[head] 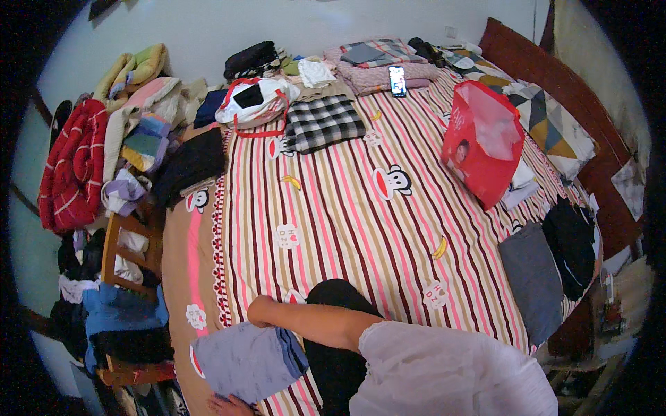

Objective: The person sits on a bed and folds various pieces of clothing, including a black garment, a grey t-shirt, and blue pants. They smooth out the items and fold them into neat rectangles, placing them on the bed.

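Observation:
A folded grey-blue garment [244,361], perhaps trousers, lies on the striped bed cover near its left border, with a darker blue fold along its right end. My right hand [261,312] is at the garment's far edge; its fingers are bent down and mostly hidden, so whether they grip the cloth cannot be told. By the near edge is my left hand [230,404], cut off by the picture's bottom, its visible fingers slightly apart beside the cloth. My black-clad leg [338,333] rests on the bed under my right forearm.
Beyond lie a folded black-and-white checked cloth [325,124], a white bag with red handles [255,106] and a lit phone [397,82]. At right are a red shopping bag [476,151] and folded grey cloth [530,281]. Clothes cover a wooden chair [109,249] at left.

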`<state>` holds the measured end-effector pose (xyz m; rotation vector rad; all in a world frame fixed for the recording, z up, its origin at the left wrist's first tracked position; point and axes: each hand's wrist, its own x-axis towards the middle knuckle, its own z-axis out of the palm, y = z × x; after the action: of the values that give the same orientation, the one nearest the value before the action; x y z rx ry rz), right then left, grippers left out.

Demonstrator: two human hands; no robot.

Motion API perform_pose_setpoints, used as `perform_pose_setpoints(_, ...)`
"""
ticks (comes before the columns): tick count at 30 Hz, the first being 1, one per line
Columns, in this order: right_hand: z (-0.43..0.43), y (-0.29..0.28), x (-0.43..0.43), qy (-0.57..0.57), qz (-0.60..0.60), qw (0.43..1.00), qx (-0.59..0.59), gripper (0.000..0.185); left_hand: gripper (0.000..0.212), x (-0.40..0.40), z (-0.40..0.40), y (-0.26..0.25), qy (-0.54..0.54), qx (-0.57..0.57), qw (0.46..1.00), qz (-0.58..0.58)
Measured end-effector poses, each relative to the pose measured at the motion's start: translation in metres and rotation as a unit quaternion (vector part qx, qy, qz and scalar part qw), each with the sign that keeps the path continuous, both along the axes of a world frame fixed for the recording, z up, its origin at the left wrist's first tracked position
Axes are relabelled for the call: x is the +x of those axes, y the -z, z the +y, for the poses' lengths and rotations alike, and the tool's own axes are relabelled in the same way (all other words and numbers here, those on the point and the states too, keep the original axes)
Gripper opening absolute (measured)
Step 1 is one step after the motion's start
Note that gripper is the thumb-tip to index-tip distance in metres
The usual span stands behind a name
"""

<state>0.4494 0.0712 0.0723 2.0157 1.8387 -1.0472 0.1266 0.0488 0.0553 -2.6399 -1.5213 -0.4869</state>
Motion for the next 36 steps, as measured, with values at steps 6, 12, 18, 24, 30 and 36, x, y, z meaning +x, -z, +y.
perform_pose_setpoints(6,-0.004,-0.021,-0.001,0.017,0.0,1.0,0.007,0.022,0.08,0.07,-0.097,0.002,0.159,-0.181,0.969,-0.051)
perform_pose_setpoints(12,-0.003,-0.016,-0.002,-0.007,-0.042,0.999,-0.006,0.025,0.074,0.103,-0.129,0.016,0.092,-0.199,0.976,0.019)
perform_pose_setpoints(18,-0.015,-0.033,0.009,-0.029,-0.011,0.999,-0.008,0.027,0.06,0.1,-0.125,0.033,0.122,-0.18,0.975,-0.045)
perform_pose_setpoints(24,-0.002,0.004,-0.005,-0.012,0.011,0.99,0.137,0.026,0.044,0.08,-0.111,0.045,0.167,-0.143,0.96,-0.175)
perform_pose_setpoints(30,-0.014,-0.041,0.029,-0.036,0.136,0.99,-0.006,0.029,0.033,0.102,-0.114,-0.004,0.084,-0.2,0.927,-0.305)
perform_pose_setpoints(36,0.01,-0.058,-0.013,0.085,0.357,0.924,0.11,0.037,0.03,0.073,-0.106,-0.025,-0.089,-0.268,0.838,-0.467)
